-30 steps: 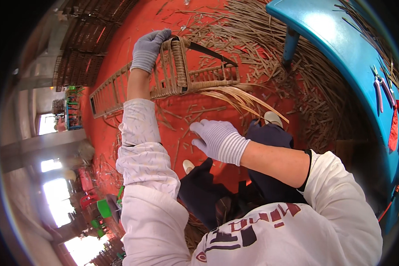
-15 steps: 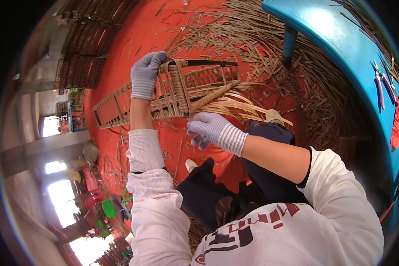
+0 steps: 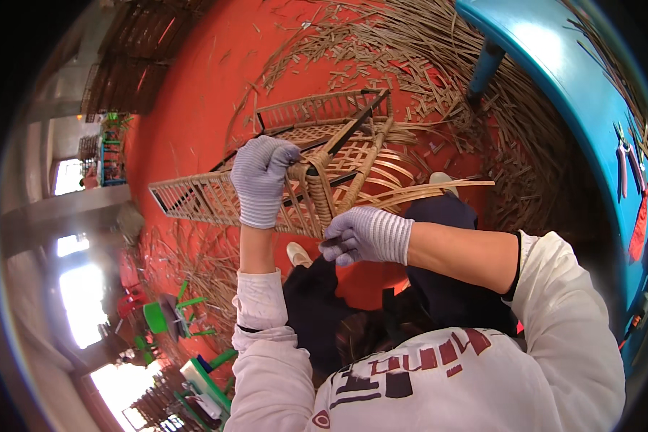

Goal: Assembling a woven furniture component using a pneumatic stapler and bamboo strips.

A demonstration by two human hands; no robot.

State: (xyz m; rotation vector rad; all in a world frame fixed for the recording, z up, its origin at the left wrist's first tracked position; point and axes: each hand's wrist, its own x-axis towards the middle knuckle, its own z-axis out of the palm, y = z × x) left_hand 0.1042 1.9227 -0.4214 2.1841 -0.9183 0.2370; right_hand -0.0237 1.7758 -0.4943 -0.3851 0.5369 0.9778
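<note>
**A:** What's closest to you?

**B:** My white long sleeves with dark lettering on the chest [image 3: 410,367], then my dark trousers [image 3: 453,288] below the hands. I see the right hand [image 3: 367,236], in a grey knitted glove, curled shut on the lower edge of the pale woven rattan frame [image 3: 317,180]; the fingertips pinch a strand there, though I cannot tell exactly which one.

**A:** And the left?

**B:** The left hand [image 3: 261,180], gloved the same, sits just above and to the left of the right hand. Its fingers wrap over the thick wound rattan bar at the frame's middle, gripping it firmly.

**A:** Where does the frame lie?

**B:** It's held up between both hands, tilted, stretching left past the left hand and away beyond it. Loose flat rattan strips [image 3: 439,189] fan out to the right from it, just above the right forearm.

**A:** Farther out?

**B:** Beyond the hands, the red floor [image 3: 194,93] carries scattered rattan offcuts [image 3: 425,65]. Far right of the right arm stands a blue table [image 3: 554,65] with red-handled pliers [image 3: 626,162] on it.
</note>
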